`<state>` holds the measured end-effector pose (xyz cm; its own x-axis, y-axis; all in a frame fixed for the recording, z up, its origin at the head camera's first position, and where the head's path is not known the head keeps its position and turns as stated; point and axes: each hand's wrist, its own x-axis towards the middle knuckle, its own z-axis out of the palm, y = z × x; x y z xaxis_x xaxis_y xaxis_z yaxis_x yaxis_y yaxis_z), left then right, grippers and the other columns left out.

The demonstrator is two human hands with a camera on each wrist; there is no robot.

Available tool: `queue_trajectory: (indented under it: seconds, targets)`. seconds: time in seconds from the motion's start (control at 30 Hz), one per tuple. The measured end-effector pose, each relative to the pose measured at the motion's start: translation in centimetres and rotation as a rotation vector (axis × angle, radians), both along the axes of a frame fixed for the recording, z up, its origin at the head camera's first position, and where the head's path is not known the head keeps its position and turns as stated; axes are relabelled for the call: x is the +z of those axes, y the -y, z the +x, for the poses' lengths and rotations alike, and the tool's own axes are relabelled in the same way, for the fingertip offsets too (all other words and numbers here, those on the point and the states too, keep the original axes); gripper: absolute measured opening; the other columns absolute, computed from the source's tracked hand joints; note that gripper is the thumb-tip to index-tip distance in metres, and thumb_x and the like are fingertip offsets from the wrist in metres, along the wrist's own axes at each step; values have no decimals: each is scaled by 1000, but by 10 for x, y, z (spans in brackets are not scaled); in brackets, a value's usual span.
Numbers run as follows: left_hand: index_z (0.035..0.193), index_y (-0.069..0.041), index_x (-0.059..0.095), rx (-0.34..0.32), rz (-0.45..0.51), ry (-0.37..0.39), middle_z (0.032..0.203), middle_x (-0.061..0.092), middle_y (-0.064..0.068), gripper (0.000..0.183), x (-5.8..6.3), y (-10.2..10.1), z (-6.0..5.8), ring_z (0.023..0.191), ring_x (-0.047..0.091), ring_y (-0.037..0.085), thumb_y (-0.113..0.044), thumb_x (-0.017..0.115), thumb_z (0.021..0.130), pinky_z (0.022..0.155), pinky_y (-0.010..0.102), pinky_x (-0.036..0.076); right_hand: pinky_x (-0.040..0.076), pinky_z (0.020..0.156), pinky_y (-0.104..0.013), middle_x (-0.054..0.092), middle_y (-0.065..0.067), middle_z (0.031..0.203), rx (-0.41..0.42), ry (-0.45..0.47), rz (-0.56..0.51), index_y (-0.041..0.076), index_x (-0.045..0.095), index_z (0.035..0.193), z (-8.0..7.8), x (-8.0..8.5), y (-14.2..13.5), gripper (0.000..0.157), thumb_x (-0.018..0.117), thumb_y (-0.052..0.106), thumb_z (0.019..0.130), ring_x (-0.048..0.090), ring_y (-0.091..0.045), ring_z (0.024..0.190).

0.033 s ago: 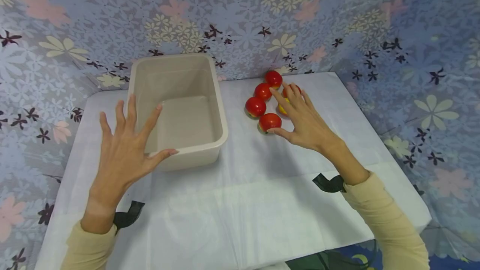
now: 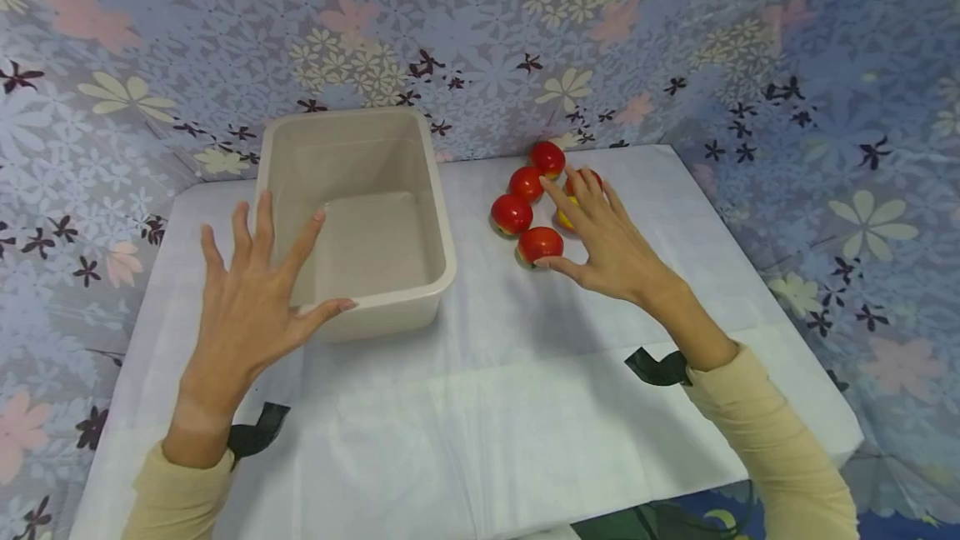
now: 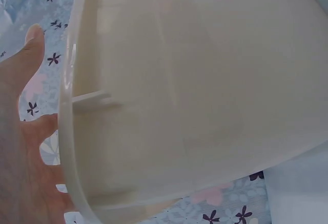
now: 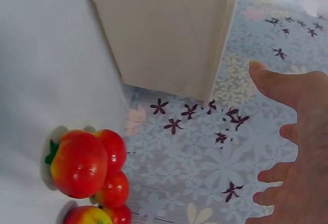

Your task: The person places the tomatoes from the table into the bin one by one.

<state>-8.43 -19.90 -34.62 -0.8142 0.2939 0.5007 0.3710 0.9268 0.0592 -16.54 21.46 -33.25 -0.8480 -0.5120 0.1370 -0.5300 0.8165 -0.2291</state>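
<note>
A beige plastic bin [image 2: 375, 240] stands at the back left of the table, its inside bare. Over its near left corner my left hand [image 2: 243, 315] is spread, fingers straight and apart. In the left wrist view that hand [image 3: 20, 142] appears beside the bin's rim [image 3: 66, 131]; whether it touches is hard to tell. Several round red fruits [image 2: 512, 214] lie in a cluster right of the bin. One fruit [image 4: 79, 163] shows a green stem and yellowish tinge. My right hand [image 2: 611, 252] hovers over the cluster with fingers spread, partly hiding a red-and-yellow fruit [image 2: 565, 219]. It holds nothing.
A white cloth [image 2: 450, 407] covers the table. Flowered fabric [image 2: 480, 40] hangs behind and at both sides, close to the back edge. A dark strap [image 2: 258, 432] sits at the left wrist and another strap [image 2: 660, 367] at the right.
</note>
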Motion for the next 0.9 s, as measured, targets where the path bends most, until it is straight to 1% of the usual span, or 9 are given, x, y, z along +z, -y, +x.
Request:
queue_trajectory:
  seconds: [0.17,0.3,0.37,0.47,0.57,0.67,0.73,0.83,0.9]
  targets:
    - [156,-34,21,-5,-7,-6,159,15,29,93,1,0,0,137,25,59,-89,18,81,104,81,15,5,120,-63,6,-14,165,-16,11,-12,26,9,158,0,-3,-2,101,70,52,82,0,-34,152]
    - [156,-34,23,0,22,43,160,12,26,94,3,1,3,139,23,59,-89,19,80,106,80,14,9,120,-61,8,-13,165,-20,13,-42,24,12,158,0,-5,-5,98,71,47,83,5,-34,152]
    - [155,-32,26,-7,66,71,160,16,26,93,3,1,4,139,23,57,-88,20,81,108,78,13,14,119,-62,11,-13,164,-30,18,-61,23,14,158,-1,-5,-8,97,72,44,83,11,-35,151]
    - [151,-25,38,-38,178,76,155,30,26,89,-1,3,4,140,26,54,-83,26,85,110,75,14,23,115,-64,19,-12,163,-61,48,-113,21,17,158,-6,-8,-15,93,73,38,85,21,-37,148]
    - [141,-14,53,-65,368,40,151,40,24,77,-11,5,4,142,26,48,-71,40,91,116,68,12,29,113,-63,32,-12,158,-86,83,-242,20,23,157,-15,-16,-22,87,73,31,86,31,-36,145]
    - [130,-4,61,-58,636,-17,151,42,19,51,-26,9,5,146,25,40,-40,61,95,120,61,14,31,113,-61,42,-11,153,-95,118,-414,18,33,153,-25,-32,-26,78,74,26,87,37,-32,142]
    - [127,-1,63,-30,841,-31,152,42,13,41,-38,13,8,148,25,31,-20,69,91,121,56,14,31,114,-59,43,-10,152,-121,148,-502,17,37,152,-30,-48,-27,75,73,24,87,37,-30,143]
    - [130,1,61,-28,1089,-9,155,39,10,43,-55,17,13,148,26,24,-1,67,87,122,47,18,32,114,-57,42,-12,152,-187,196,-612,12,39,150,-32,-74,-27,72,73,21,88,37,-30,143]
    - [133,2,57,-87,1193,19,157,35,13,45,-66,19,14,149,25,25,2,64,89,123,41,20,34,114,-55,42,-15,152,-231,215,-668,8,39,149,-31,-91,-27,71,73,18,88,39,-31,141]
